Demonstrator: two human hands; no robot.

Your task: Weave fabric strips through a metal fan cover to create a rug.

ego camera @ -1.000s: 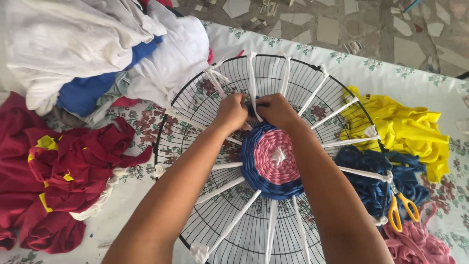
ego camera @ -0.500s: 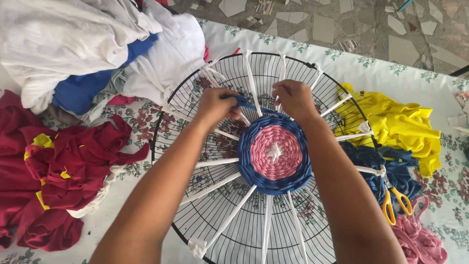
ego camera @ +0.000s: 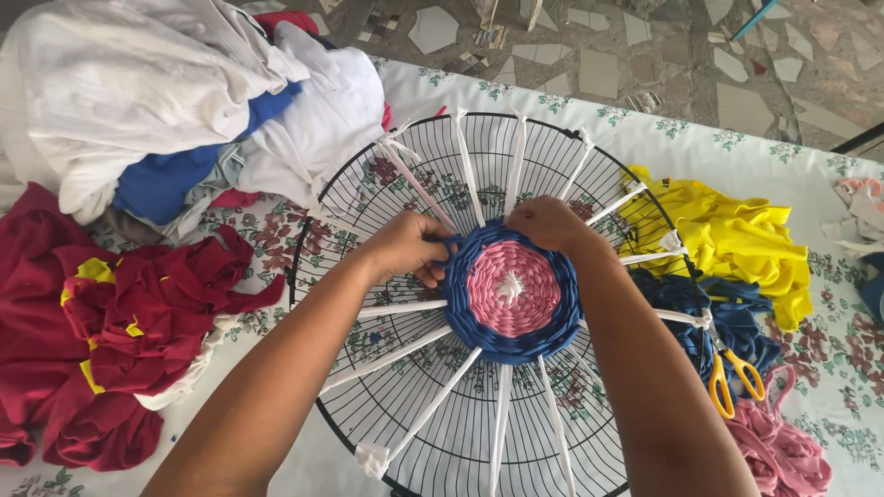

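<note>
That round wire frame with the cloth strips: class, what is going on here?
A person is weaving strips of cloth on a round black wire grille strung with white spokes. The left hand pinches a blue strip at the edge of the woven disc, pink in the middle with a blue ring. The right hand presses on the disc's top edge. Piles of cloth lie around, and yellow-handled scissors rest to the right.

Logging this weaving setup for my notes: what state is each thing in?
Round pink-and-blue woven fabric disc: partly woven, centred on grille.
Black wire fan grille: lying flat, strung with white fabric strips.
Left hand: pinching blue strip.
Right hand: pressing disc's rim.
Yellow-handled scissors: lying unused.
</note>
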